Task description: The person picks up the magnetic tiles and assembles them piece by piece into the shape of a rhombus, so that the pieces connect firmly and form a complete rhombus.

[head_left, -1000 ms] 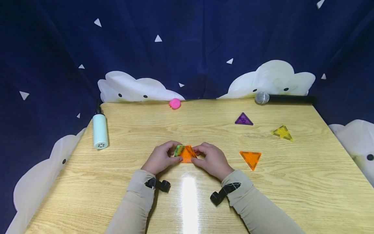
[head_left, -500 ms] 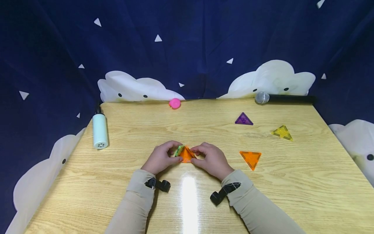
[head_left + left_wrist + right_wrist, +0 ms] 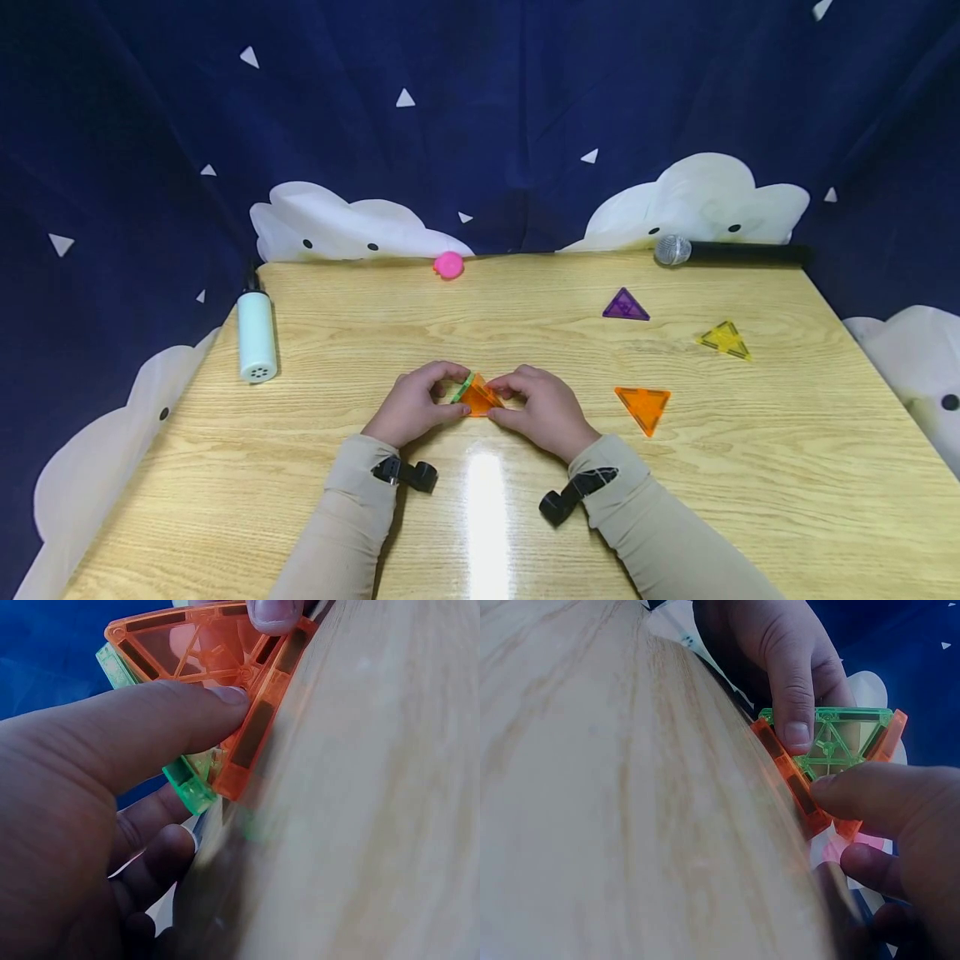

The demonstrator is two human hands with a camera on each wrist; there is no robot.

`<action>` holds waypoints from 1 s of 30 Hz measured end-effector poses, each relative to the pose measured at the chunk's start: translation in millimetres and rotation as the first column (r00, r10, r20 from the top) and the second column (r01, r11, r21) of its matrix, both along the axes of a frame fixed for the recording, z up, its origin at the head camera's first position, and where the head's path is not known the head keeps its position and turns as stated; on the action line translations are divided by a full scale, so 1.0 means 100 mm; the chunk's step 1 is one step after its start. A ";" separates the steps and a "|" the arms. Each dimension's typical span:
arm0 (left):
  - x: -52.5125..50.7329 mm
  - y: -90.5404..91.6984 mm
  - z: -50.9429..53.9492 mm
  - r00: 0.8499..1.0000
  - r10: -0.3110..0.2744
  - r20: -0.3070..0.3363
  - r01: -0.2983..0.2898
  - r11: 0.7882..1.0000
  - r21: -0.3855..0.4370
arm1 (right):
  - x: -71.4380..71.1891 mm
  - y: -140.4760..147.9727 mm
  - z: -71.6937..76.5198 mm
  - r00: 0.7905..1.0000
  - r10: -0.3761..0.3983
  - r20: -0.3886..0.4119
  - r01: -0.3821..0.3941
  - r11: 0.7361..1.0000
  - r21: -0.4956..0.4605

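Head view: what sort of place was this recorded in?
Probably an indoor play or filming corner, though no room shows beyond it: a wood-grain table, a navy cloth with clouds hung around it, and a microphone at the far right.

One microphone (image 3: 731, 253), three loose triangle tiles, two hands.
In front of the microphone lie one purple tile (image 3: 626, 307), one yellow tile (image 3: 725, 340) and one loose orange tile (image 3: 645, 408); left of it, one pink disc (image 3: 449, 265) and, well apart, one pale-blue cylinder (image 3: 257, 335). To its front-left, one left hand (image 3: 415, 406) and one right hand (image 3: 547, 408) hold one green tile (image 3: 829, 718) and at least two orange ones (image 3: 206, 664).
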State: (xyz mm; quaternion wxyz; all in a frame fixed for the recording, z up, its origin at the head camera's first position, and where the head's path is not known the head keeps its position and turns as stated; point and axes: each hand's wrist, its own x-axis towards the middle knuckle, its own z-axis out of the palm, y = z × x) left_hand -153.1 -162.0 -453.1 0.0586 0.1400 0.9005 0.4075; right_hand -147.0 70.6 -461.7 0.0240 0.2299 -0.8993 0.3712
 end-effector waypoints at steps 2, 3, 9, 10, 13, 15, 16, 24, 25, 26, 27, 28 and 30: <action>0.00 0.00 0.00 1.000 -0.002 0.000 0.002 1.000 0.002 | 0.00 0.00 0.00 1.000 -0.004 0.002 0.004 1.000 0.001; 0.00 0.00 0.00 1.000 -0.003 0.001 0.003 1.000 0.003 | 0.00 0.00 0.00 1.000 -0.007 0.006 0.007 1.000 0.002; 0.01 -0.01 0.02 1.000 -0.007 -0.005 0.007 1.000 -0.013 | -0.01 -0.01 0.00 0.998 -0.047 0.036 0.047 0.999 0.009; 0.01 -0.01 0.01 1.000 -0.010 -0.011 0.010 1.000 -0.018 | -0.02 -0.01 -0.01 0.998 -0.054 0.039 0.054 0.999 0.009; 0.00 -0.01 0.00 0.999 -0.027 -0.035 0.026 0.999 -0.025 | -0.02 -0.02 -0.02 0.997 -0.069 0.043 0.069 0.998 0.007; 0.00 -0.02 -0.01 0.998 -0.041 -0.050 0.039 0.999 -0.032 | -0.02 -0.02 -0.02 0.996 -0.076 0.038 0.076 0.997 0.002; 0.00 -0.02 -0.01 0.997 -0.048 -0.056 0.046 0.998 -0.039 | -0.02 -0.02 -0.02 0.996 -0.079 0.038 0.079 0.997 -0.004; 0.02 -0.02 0.01 0.993 -0.106 -0.060 0.102 0.993 -0.059 | -0.03 -0.02 -0.03 0.994 -0.098 0.040 0.099 0.995 -0.014; 0.02 -0.02 0.01 0.993 -0.106 -0.059 0.103 0.993 -0.058 | -0.03 -0.01 -0.03 0.994 -0.100 0.042 0.100 0.995 -0.015; 0.02 -0.02 0.01 0.993 -0.106 -0.057 0.103 0.993 -0.056 | -0.03 -0.01 -0.03 0.994 -0.100 0.044 0.101 0.995 -0.016; 0.02 -0.02 0.01 0.993 -0.107 -0.056 0.104 0.993 -0.054 | -0.03 -0.01 -0.03 0.994 -0.101 0.044 0.102 0.995 -0.015; 0.02 -0.02 0.01 0.993 -0.108 -0.055 0.105 0.993 -0.052 | -0.02 -0.01 -0.02 0.994 -0.102 0.043 0.103 0.995 -0.015; 0.01 -0.02 0.01 0.993 -0.108 -0.052 0.105 0.993 -0.047 | -0.03 -0.01 -0.02 0.994 -0.103 0.042 0.104 0.994 -0.016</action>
